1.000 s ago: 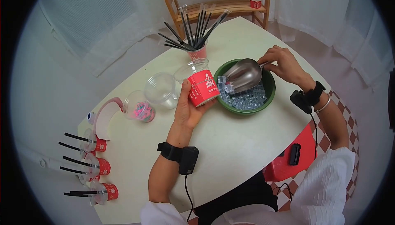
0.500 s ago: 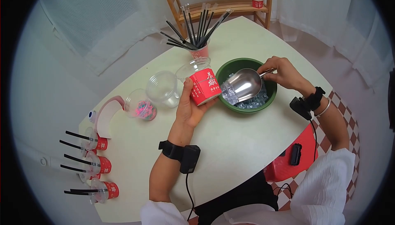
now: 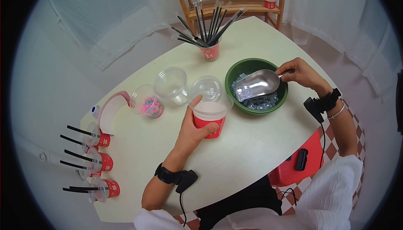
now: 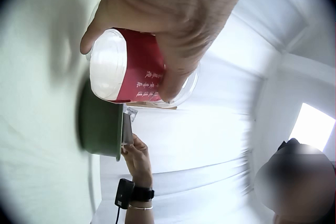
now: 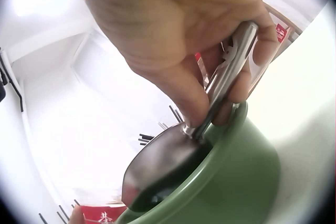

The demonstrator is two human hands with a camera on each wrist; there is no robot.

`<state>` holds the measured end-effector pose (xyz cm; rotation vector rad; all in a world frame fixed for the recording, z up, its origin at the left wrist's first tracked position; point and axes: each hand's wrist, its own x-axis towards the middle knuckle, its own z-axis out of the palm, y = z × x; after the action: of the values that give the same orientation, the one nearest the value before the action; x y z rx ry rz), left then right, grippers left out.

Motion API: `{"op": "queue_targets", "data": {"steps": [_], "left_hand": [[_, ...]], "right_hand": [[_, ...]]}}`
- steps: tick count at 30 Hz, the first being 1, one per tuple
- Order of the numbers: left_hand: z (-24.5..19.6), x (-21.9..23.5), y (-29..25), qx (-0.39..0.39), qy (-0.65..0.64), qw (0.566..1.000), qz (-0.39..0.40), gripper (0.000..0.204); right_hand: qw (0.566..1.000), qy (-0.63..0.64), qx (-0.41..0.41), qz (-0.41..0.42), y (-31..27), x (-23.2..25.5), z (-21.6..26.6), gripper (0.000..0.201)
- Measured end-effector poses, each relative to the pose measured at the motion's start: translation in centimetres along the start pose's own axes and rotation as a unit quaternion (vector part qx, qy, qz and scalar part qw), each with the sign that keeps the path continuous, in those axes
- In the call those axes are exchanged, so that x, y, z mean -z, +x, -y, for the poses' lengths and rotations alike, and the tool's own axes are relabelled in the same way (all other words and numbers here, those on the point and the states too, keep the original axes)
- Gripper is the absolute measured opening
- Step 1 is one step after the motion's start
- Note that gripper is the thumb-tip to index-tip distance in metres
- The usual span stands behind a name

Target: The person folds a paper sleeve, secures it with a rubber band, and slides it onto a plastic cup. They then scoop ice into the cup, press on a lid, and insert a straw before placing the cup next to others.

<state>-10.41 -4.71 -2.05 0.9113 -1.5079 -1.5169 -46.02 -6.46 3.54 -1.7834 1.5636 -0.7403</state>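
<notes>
My left hand (image 3: 195, 127) grips a clear plastic cup with a red paper sleeve (image 3: 208, 123), its mouth facing up toward the head camera. In the left wrist view the cup's whitish base (image 4: 107, 66) shows, thumb and fingers around the sleeve. My right hand (image 3: 304, 73) pinches the handle of a metal scoop (image 3: 262, 81) over the green bowl (image 3: 233, 102). Clear ice cubes (image 3: 262, 103) lie in the bowl, and some sit in the scoop's front. From the right wrist, the scoop handle (image 5: 231, 82) passes between thumb and fingers close above the bowl rim (image 5: 184, 187).
Clear plastic cups (image 3: 170, 81) and a cup with pink and green bits (image 3: 152, 107) stand left of my left hand. Behind is a cup of black straws (image 3: 210, 52). Several lidded red cups (image 3: 105, 162) line the left edge; a wooden rack (image 3: 231, 4) stands beyond the table.
My left hand has turned the red-sleeved cup mouth-up and drawn it nearer, away from the clear cup behind. The scoop has tilted back in the bowl, with ice in its front.
</notes>
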Motion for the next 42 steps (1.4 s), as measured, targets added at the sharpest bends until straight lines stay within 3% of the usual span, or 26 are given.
{"op": "queue_targets", "data": {"steps": [2, 5, 12, 16, 22, 26, 29, 32, 37, 38, 41, 42], "left_hand": [[-0.7, -0.1, -0.8, -0.001, 0.088, 0.996, 0.007, 0.101], [-2.0, -1.0, -1.4, 0.038, 0.117, 0.992, 0.025, 0.102], [-1.1, -1.2, -1.2, -0.009, 0.194, 0.979, 0.055, 0.104], [-1.1, -1.1, -1.8, -0.032, 0.212, 0.975, 0.057, 0.103], [-0.7, -0.2, -2.1, -0.060, 0.208, 0.974, 0.070, 0.100], [0.0, 0.6, -2.4, -0.072, 0.129, 0.986, 0.077, 0.098], [-0.6, 1.3, -3.3, -0.124, 0.167, 0.975, 0.079, 0.098], [0.1, 2.4, -3.7, -0.153, 0.172, 0.970, 0.080, 0.100], [0.4, 4.5, -5.0, -0.160, 0.175, 0.968, 0.081, 0.105], [1.0, 5.0, -5.5, -0.154, 0.159, 0.972, 0.077, 0.106], [2.1, 5.2, -6.0, -0.122, -0.124, 0.981, 0.087, 0.112], [2.2, 5.4, -6.1, -0.078, -0.123, 0.987, 0.062, 0.121]], "right_hand": [[1.000, 0.001, 0.002, -0.004, -0.1, 0.2, 0.3, 0.022], [0.999, 0.042, 0.014, -0.011, -0.7, 0.2, 1.8, 0.022], [0.987, -0.114, 0.115, -0.002, -3.0, -1.9, 7.7, 0.024], [0.940, -0.251, 0.226, -0.048, -3.8, -3.5, 9.4, 0.020], [0.885, -0.343, 0.297, -0.102, -5.0, -4.2, 12.2, 0.022], [0.923, -0.269, 0.223, -0.161, -4.8, -2.1, 12.3, 0.019], [0.956, -0.235, 0.092, -0.148, -4.3, -1.0, 10.1, 0.019], [0.965, -0.216, 0.068, -0.134, -3.0, -0.9, 4.6, 0.019], [0.975, -0.174, 0.019, -0.135, -2.2, -2.4, 1.4, 0.019], [0.975, -0.179, 0.026, -0.130, -2.0, -2.8, 1.3, 0.019], [0.975, -0.170, 0.036, -0.135, -1.8, -3.4, 1.1, 0.020], [0.976, -0.166, 0.038, -0.138, -1.7, -3.4, 0.7, 0.020]]}}
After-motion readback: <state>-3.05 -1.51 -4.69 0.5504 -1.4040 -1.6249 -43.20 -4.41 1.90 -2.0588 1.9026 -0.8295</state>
